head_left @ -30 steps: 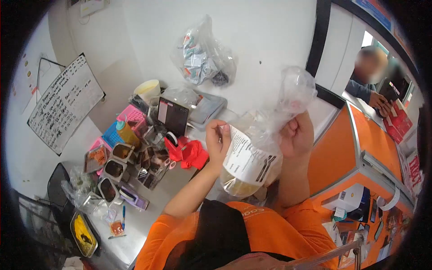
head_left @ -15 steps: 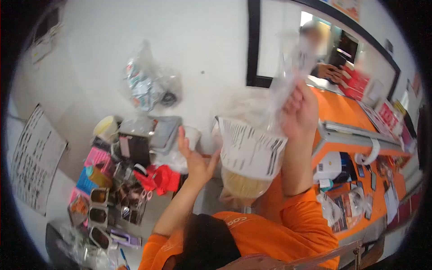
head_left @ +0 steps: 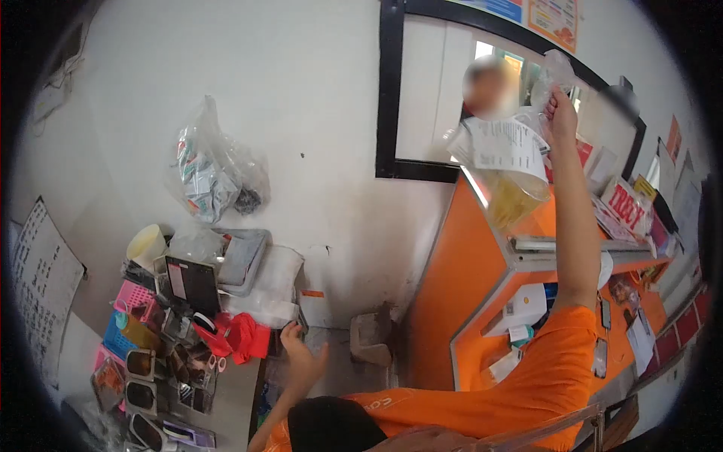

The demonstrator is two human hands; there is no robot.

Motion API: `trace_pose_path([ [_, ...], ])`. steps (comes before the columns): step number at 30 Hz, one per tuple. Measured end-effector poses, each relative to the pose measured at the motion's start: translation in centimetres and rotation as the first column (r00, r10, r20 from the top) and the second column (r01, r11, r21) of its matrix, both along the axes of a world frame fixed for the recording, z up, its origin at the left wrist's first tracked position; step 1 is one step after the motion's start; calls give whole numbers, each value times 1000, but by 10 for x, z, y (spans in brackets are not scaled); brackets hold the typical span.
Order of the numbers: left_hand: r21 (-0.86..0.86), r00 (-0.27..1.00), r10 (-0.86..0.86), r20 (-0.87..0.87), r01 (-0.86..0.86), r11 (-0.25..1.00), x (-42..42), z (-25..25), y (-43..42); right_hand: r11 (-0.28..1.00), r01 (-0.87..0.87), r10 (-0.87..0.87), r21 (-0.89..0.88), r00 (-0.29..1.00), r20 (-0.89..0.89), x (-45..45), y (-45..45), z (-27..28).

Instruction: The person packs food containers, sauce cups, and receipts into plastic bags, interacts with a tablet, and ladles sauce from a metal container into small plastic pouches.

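My right hand (head_left: 559,117) is stretched out at the upper right, closed around the gathered top of a clear plastic bag (head_left: 556,69). A printed white paper slip (head_left: 506,145) covers the upper part of the bag. Below the slip, something yellowish (head_left: 518,197) shows through the plastic; I cannot make out its exact kind. The bag hangs above the orange counter (head_left: 433,301), in front of the window opening. Lower down, my left hand (head_left: 305,361) holds nothing, its fingers apart, near the red cloth-like bundle (head_left: 245,335) at the side table's edge.
A person (head_left: 486,90) stands beyond the black-framed window (head_left: 390,98). On the left table are a dark tablet-like screen (head_left: 192,282), scissors (head_left: 217,364), a grey tray (head_left: 245,260) and several metal containers (head_left: 141,397). A plastic bag (head_left: 199,169) hangs on the wall.
My right hand has carried the plastic bag up and away from my body, to the window over the counter. My left hand has dropped lower, and the view has shifted right.
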State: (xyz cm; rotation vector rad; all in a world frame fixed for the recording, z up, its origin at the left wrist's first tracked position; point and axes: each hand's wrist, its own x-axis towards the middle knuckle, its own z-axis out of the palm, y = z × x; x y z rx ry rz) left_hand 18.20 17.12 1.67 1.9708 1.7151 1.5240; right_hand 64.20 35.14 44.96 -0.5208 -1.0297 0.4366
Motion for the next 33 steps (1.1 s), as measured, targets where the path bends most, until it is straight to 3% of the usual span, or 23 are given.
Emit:
trace_pose_path([
  [5,-140,994,106,12,-103,985,-20,-39,-24,910,409,-389,-69,900,199,68,69,-10],
  [6,-188,990,143,7,-139,972,-27,-47,-33,947,315,-307,-65,945,110,116,106,-16],
  [8,-291,970,241,4,-230,929,-35,-60,-58,861,495,-454,-121,853,258,142,130,-26],
  [9,-355,953,300,-49,-297,886,-35,-55,-72,803,580,-504,-137,784,363,154,139,-29],
  [11,-405,922,388,3,-354,843,-47,-82,-96,677,725,-539,-128,607,584,178,158,-30],
  [13,-403,888,458,-35,-432,806,-56,-104,-124,531,845,-493,-64,369,788,200,168,-25],
  [17,-406,826,558,-87,-541,737,-67,-128,-153,349,914,-339,208,-84,937,199,158,4],
  [20,-408,827,562,-24,-521,750,-70,-127,-161,371,816,-274,444,-360,892,145,125,28],
  [23,-532,873,461,163,-315,786,-74,-122,-176,632,571,-267,523,-473,840,33,63,23],
  [24,-566,879,411,242,-216,796,-76,-117,-181,758,451,-260,471,-453,853,-23,34,12],
  [26,-591,888,378,261,-163,790,-79,-112,-197,954,279,-96,109,-57,994,-155,-48,-18],
  [27,-605,884,360,300,-115,788,-82,-109,-208,986,-1,-165,165,11,986,-194,-43,-61],
  [30,-582,883,333,331,-86,808,-91,-115,-254,902,-408,-7,-145,-347,938,-329,-189,-95],
  [32,-584,891,339,304,-107,805,-100,-132,-297,764,-607,-255,-217,-594,763,-388,-231,-120],
  [33,-572,891,336,306,-110,813,-105,-126,-323,713,-592,-232,-376,-705,670,-409,-229,-144],
])
